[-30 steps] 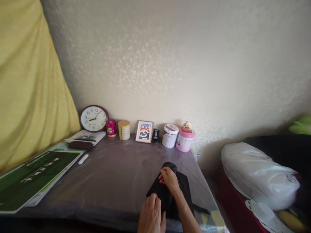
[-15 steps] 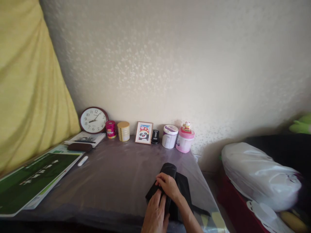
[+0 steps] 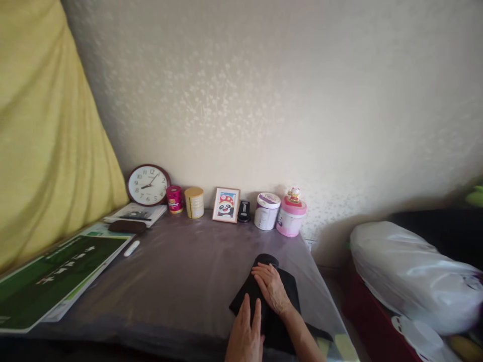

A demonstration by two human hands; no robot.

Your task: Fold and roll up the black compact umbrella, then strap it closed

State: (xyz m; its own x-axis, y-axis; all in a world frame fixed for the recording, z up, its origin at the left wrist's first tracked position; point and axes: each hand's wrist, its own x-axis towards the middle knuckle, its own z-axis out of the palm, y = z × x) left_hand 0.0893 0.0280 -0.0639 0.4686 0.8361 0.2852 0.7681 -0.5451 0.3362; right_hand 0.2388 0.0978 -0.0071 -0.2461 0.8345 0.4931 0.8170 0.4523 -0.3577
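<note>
Black cloth (image 3: 269, 322), on table (image 3: 181, 281), near right — likely light, limp; best held by side edges. Right hand (image 3: 271, 289) flat on it, gripping nothing. Left hand (image 3: 246, 332): fingers straight, parted — contact unclear from here. Beyond: frame (image 3: 226, 205), clock (image 3: 149, 185).

A pale, leaf-patterned wall (image 3: 234, 90) beside a draped yellow cloth (image 3: 49, 125).
Light falls brightest across the wall's middle and dims toward its corners; the table (image 3: 181, 281), under a glossy greyish cover, stands against it, with a white socket (image 3: 310, 244) low by its far right corner.
</note>
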